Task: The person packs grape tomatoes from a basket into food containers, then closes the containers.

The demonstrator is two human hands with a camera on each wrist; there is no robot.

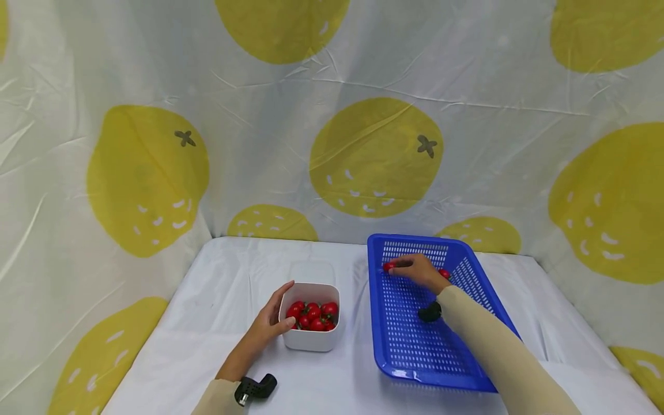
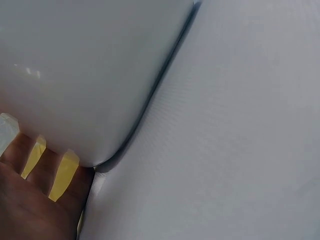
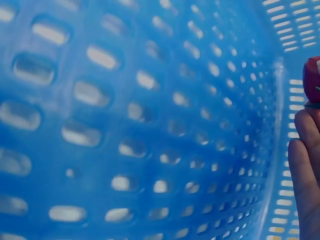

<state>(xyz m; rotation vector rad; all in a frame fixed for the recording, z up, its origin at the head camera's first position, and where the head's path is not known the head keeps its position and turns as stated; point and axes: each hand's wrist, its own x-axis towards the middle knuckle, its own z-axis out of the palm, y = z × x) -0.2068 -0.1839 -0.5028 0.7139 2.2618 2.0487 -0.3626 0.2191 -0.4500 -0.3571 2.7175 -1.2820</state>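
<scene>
My left hand [image 1: 270, 320] holds a white square container [image 1: 311, 341] by its left side, thumb over the near rim and fingers along the far side. In the left wrist view the fingers [image 2: 42, 167] lie against the container's wall [image 2: 90, 75]. Several red cherry tomatoes [image 1: 313, 311] fill the container's bottom. Inside the blue basket [image 1: 381, 346], my right hand [image 1: 420, 271] pinches a cherry tomato [image 1: 388, 267] near the far left corner. That tomato [image 3: 312, 82] shows at the fingertips at the edge of the right wrist view.
Another cherry tomato [image 1: 444, 274] lies in the basket just beyond my right wrist. A pale translucent lid [image 1: 312, 271] lies behind the container. White cloth [image 1: 218, 288] covers the table, and a lemon-print curtain [image 1: 270, 144] hangs behind and at the sides.
</scene>
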